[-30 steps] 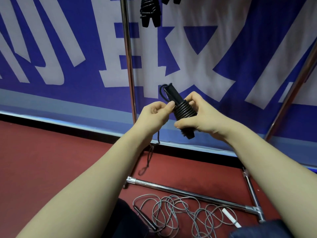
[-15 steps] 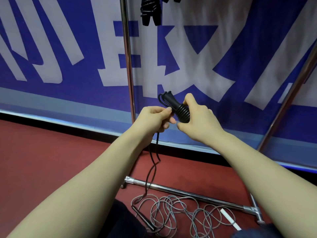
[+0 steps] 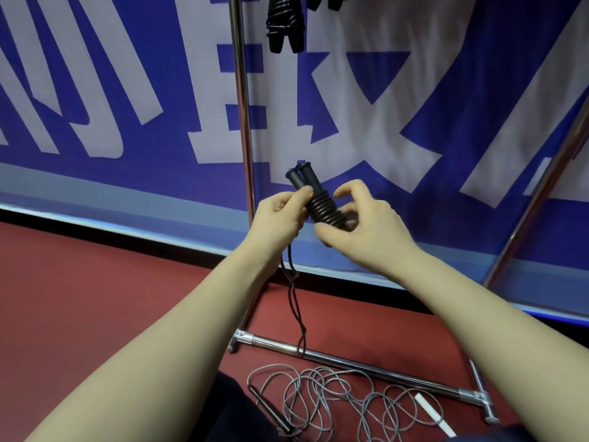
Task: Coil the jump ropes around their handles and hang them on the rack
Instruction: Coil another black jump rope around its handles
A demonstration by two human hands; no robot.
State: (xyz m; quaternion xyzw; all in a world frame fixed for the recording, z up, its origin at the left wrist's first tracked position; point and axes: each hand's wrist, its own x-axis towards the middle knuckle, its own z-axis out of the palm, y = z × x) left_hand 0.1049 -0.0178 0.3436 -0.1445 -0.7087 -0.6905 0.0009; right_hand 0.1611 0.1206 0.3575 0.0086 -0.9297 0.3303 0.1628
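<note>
In the head view, the black jump rope (image 3: 322, 202) is held in mid-air before the banner (image 3: 414, 106), its two handles pressed side by side so the cord can be wound round both; the left hand (image 3: 280, 215) is pinched shut on the handles, while the right hand (image 3: 360, 224) is curled round the coils. The unwound tail (image 3: 296, 301) hangs to the floor (image 3: 95, 298) by the rack (image 3: 243, 122), a coiled rope (image 3: 284, 23) is hung at its top, and a grey rope (image 3: 334, 403) lies loose at the near edge, judged next.

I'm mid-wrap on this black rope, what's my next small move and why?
Probably feed another turn with your left hand while your right hand steadies the black handles: a loose tail hangs down to the rack's base bar.
</note>
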